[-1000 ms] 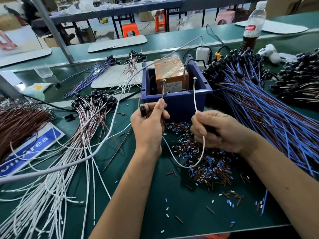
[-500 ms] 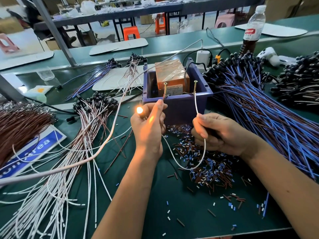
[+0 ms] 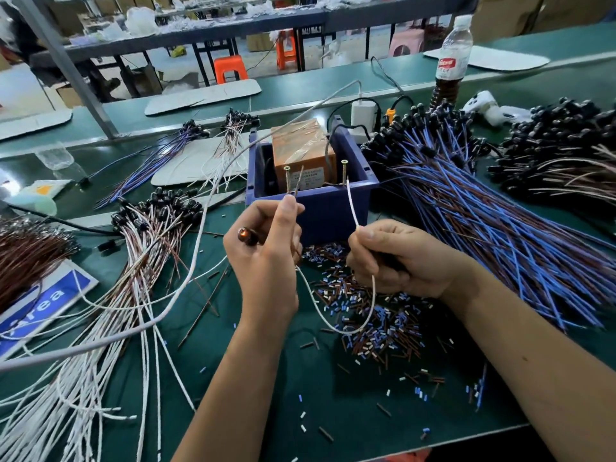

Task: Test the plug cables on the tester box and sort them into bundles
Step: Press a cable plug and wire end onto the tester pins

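I see my left hand point(image 3: 266, 258) just in front of the blue tester box point(image 3: 333, 211), which sits at the middle of the green desk point(image 3: 333, 411). My left grip is narrow: finger and thumb pinch a thin brown wire end point(image 3: 299, 181) and hold it up by the left screw point(image 3: 287, 178) on the box. I cannot tell if wire and screw touch. A small lamp plug point(image 3: 245, 234) pokes out of the same hand at 9 o'clock and glows a dim orange.

My right hand point(image 3: 396, 258) is beside the left one, at 3 o'clock from it. Its grip is closed on the white wire point(image 3: 352, 208), whose tip goes up to the base of the right screw point(image 3: 344, 171). The rest of the white wire hangs in a loop below both hands.

A heap of blue and brown cables point(image 3: 483, 208) with black plugs lies at 2 o'clock from the box. A fan of white and brown cables point(image 3: 133, 261) lies at 8 o'clock. Little cut bits of blue and brown sleeve point(image 3: 376, 321) are spread on the desk under my right hand. A drink bottle point(image 3: 451, 58) stands far back at 1 o'clock.
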